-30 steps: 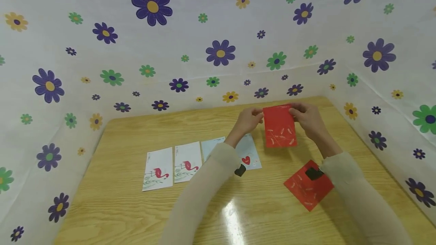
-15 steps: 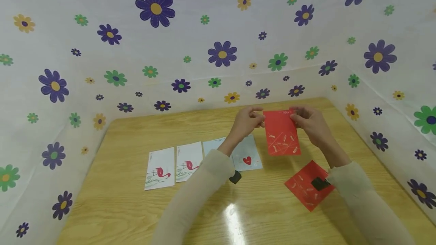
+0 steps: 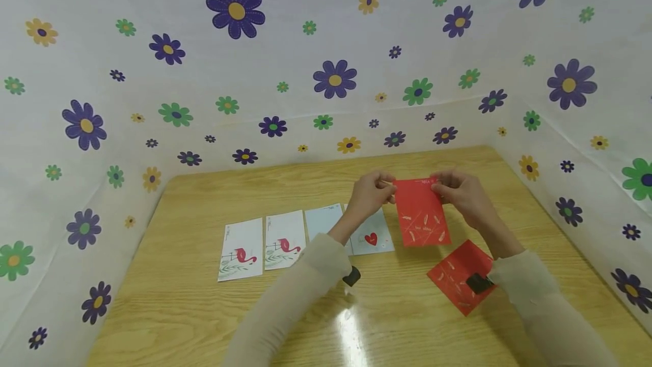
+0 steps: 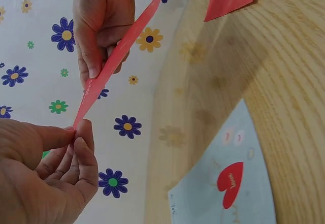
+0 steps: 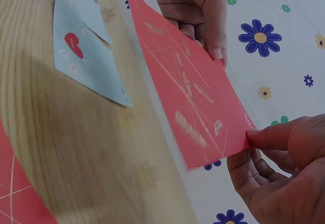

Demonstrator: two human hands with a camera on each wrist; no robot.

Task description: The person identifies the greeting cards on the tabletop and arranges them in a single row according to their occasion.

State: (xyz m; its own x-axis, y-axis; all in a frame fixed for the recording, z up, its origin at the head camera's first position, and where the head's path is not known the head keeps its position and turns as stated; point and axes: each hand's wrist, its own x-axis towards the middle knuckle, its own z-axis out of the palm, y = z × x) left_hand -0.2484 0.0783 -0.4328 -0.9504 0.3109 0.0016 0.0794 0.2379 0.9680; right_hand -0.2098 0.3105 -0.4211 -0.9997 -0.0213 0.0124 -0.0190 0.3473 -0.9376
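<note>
A red card [image 3: 421, 214] with pale feather drawings hangs above the table, held by its upper corners. The left hand [image 3: 373, 192] pinches its top left corner between thumb and fingers, and the right hand [image 3: 462, 196] pinches the top right one. Seen from the left wrist, the card [image 4: 109, 69] is nearly edge-on; the right wrist view shows its printed face. Below the right wrist lies a second red card [image 3: 458, 276], turned like a diamond and partly covered by a dark wrist device. A light blue card with a red heart [image 3: 374, 232] lies just left of the held card.
Two white flamingo cards [image 3: 241, 248] lie in a row at the left, followed by another light blue card [image 3: 322, 220], partly hidden by the left arm. The wooden table [image 3: 193, 310] is bordered by a flower-print cloth [image 3: 285, 33] at the back and sides.
The held red card has come down and nearer, and more of its face and lettering shows. Both hands have moved down with it, keeping their grip. The cards on the table have not moved.
</note>
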